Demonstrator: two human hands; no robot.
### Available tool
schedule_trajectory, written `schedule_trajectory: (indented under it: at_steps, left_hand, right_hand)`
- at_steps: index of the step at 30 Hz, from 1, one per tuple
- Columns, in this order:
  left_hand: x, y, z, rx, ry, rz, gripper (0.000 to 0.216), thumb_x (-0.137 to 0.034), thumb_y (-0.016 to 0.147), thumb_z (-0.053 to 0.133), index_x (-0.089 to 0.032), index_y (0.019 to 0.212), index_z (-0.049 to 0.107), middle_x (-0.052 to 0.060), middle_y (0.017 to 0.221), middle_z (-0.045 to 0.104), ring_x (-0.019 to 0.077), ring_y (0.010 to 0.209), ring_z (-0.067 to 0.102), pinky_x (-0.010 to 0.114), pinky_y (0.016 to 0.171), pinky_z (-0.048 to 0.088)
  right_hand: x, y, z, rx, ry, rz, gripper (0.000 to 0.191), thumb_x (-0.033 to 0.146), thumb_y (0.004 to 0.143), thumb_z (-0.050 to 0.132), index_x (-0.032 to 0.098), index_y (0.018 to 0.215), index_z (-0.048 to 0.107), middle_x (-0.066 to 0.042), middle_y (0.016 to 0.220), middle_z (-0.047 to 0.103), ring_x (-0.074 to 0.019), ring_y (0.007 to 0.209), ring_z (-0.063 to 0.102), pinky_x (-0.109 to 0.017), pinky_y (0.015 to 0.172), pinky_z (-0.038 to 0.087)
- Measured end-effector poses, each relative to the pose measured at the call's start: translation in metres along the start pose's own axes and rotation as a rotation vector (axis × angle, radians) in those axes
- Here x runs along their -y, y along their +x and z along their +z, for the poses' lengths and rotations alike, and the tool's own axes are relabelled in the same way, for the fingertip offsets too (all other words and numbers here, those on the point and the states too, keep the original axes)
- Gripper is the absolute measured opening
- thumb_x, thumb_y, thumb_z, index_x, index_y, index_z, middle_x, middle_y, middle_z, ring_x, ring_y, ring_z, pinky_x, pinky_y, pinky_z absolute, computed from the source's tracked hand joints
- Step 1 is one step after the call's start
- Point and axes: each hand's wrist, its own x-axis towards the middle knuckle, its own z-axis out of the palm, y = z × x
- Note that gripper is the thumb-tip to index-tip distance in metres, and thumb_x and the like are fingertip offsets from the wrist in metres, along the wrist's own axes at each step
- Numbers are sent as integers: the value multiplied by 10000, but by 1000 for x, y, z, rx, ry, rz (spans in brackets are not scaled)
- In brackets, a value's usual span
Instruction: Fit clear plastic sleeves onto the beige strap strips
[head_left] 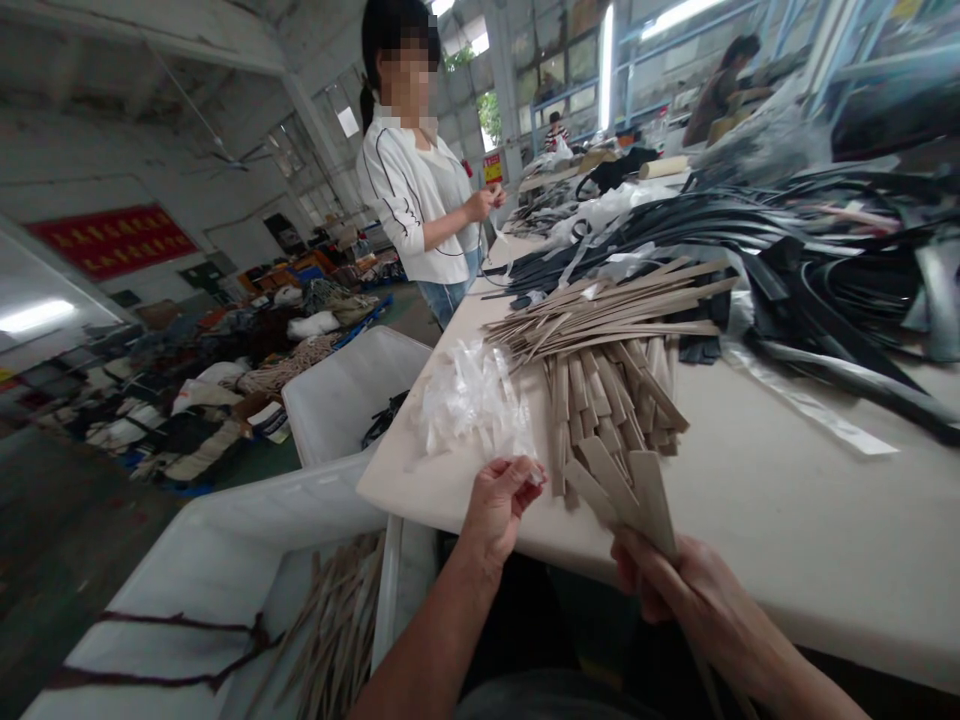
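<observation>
My right hand [667,580] is closed around several flat tan strips [637,490], whose ends fan out above my fingers over the table's front edge. Left of it, my left hand [502,500] is pinched shut, with a whitish, translucent bit of plastic film [537,474] showing at the fingertips. Just beyond that hand lies a crumpled heap of clear plastic film [476,395]. A bundle of more tan strips [600,400] rests on the table in front of my hands, with longer tan strips [622,310] lying across its far end.
The pale tabletop [765,500] runs off to the right. Black strips [750,220] are piled at the back. Below the table's left edge stand white bins; the nearer bin [225,520] contains tan strips. A person in a white jacket [412,200] stands at the far left corner.
</observation>
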Motion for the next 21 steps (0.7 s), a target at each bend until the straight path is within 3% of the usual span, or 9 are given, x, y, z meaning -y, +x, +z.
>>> schedule_trajectory:
  at_steps: [4,8,15,21]
  left_hand:
    - [1,0,21,-50,-189,-56,309,-294,540,877,-148,716,668,24,769,710,112,655,647,223,641,512]
    - [3,-2,34,-4,-172,-88,297,-301,606,842,-141,800,685,65,887,725,148,730,675,242,647,514]
    - [11,1,38,-58,-201,-42,361,-312,515,889,-152,673,606,-7,670,658,113,626,622,236,627,486]
    - [12,-1,44,-79,-249,-64,391,-307,485,901,-152,711,622,20,747,698,128,663,639,252,659,497]
  right_hand:
    - [-7,-6,5,-35,-13,-11,618,662,890,290,190,648,606,-24,535,592,-174,512,567,-264,517,407]
    - [-10,-6,4,-110,-31,-53,597,654,886,312,205,630,610,-24,520,590,-185,505,557,-277,521,404]
    - [-13,-6,6,-144,-97,-70,528,596,901,324,226,631,586,-19,531,607,-192,506,567,-288,522,399]
    - [-15,-1,6,-147,-143,-68,492,563,900,318,235,644,581,-18,542,612,-199,514,575,-293,527,402]
